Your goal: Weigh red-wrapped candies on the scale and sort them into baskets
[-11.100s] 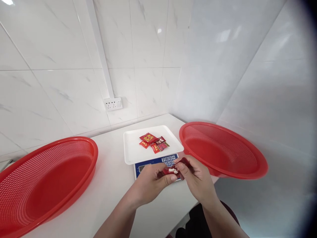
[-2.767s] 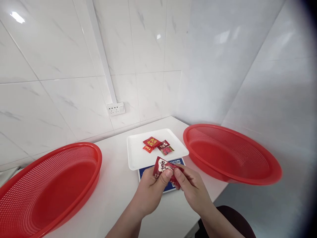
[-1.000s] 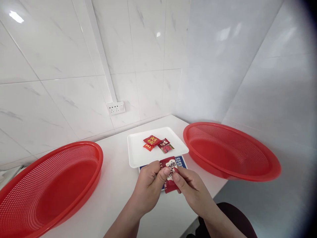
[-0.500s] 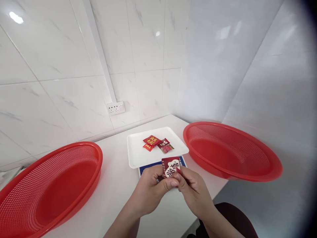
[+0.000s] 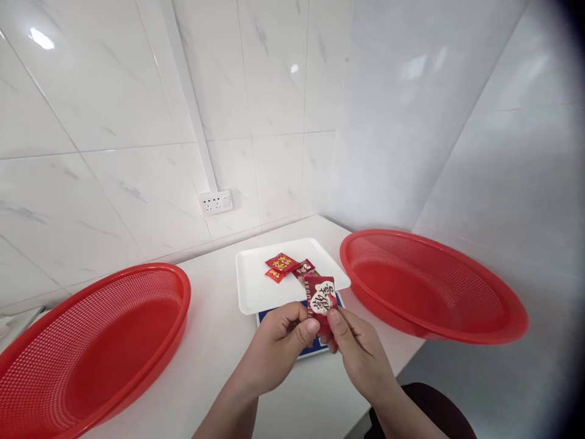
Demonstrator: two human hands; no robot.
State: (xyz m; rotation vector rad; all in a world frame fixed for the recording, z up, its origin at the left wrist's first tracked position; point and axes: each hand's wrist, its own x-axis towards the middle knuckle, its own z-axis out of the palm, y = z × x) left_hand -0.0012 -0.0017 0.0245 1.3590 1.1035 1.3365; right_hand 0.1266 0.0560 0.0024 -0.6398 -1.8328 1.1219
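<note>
Between both hands I hold a dark red candy packet (image 5: pixel 320 299) with a white patch and black characters. My left hand (image 5: pixel 283 347) pinches its lower left edge, and my right hand (image 5: pixel 359 341) pinches its lower right side. Just beyond it, a white tray (image 5: pixel 253 286) carries several small packets: a bright red packet with yellow characters (image 5: pixel 282 263), a smaller red one (image 5: pixel 275 276) partly under it, and a dark red one (image 5: pixel 304 267). Another packet behind the held one is mostly hidden. The tray rests on a blue-topped device (image 5: pixel 311 349), partly covered by my hands.
A large red mesh basket (image 5: pixel 178 292) stands to the left on the white table (image 5: pixel 214 353). Another red basket (image 5: pixel 498 320) sits at the right, overhanging the table edge. A wall socket (image 5: pixel 216 202) is behind. Something dark (image 5: pixel 434 411) is at lower right.
The packet in my hands has risen slightly and shows more of its front. My hands have moved a little apart, and more of the blue device shows below them.
</note>
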